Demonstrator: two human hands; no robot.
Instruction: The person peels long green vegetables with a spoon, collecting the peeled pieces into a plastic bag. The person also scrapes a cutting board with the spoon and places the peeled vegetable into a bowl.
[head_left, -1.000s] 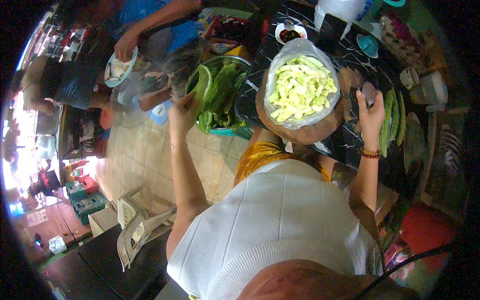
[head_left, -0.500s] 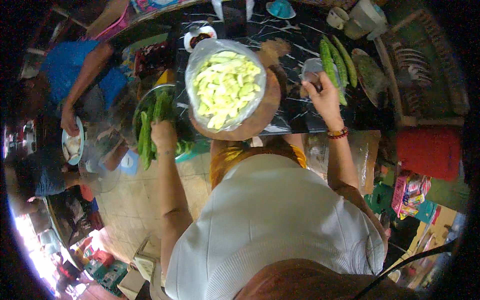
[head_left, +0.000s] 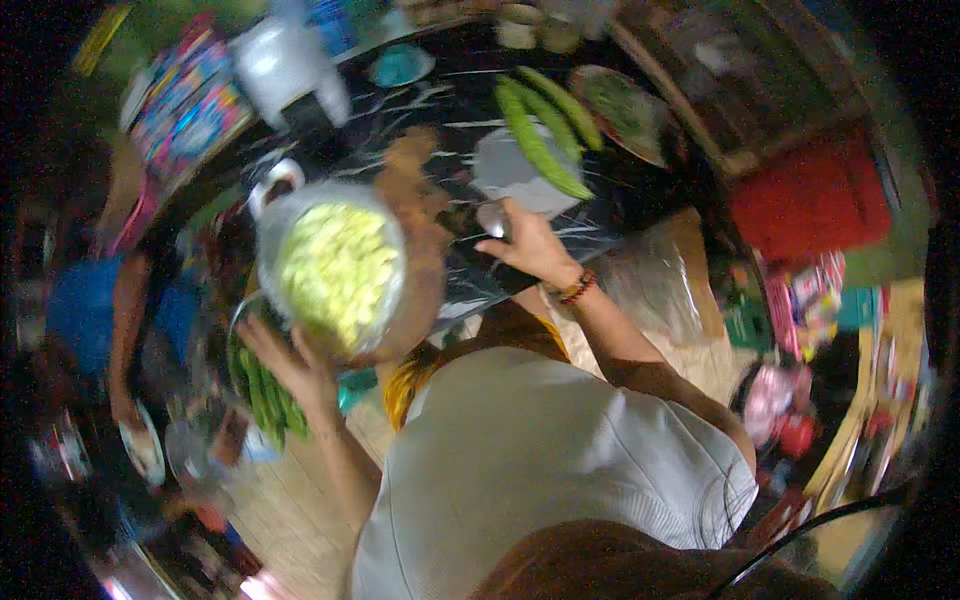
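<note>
My left hand (head_left: pixel 296 368), its fingers spread, hovers between a clear plastic bag of pale green cut pieces (head_left: pixel 340 265) and a bowl of long green gourds (head_left: pixel 268 395); no object shows in it. The bag rests on a round wooden chopping board (head_left: pixel 418 300). My right hand (head_left: pixel 535 248), with a beaded bracelet, grips a shiny, rounded metal spoon (head_left: pixel 492 219) above the black marbled table (head_left: pixel 465 275). Past that hand, several bumpy green bitter gourds (head_left: pixel 545 150) lie partly on a whitish plastic sheet (head_left: pixel 505 170). Motion blurs the view.
A white cup with dark contents (head_left: pixel 278 183) stands beyond the bag. Farther back is a turquoise bowl (head_left: pixel 402 66). A plate of greens (head_left: pixel 622 112) sits right of the gourds, before a wooden rack (head_left: pixel 740 70). At left, another person's hand (head_left: pixel 125 412) holds a plate (head_left: pixel 143 445).
My left hand has let go of the gourds in the bowl and come up beside the bag, fingers spread. The whole view has turned; the right hand is now away from the plastic sheet.
</note>
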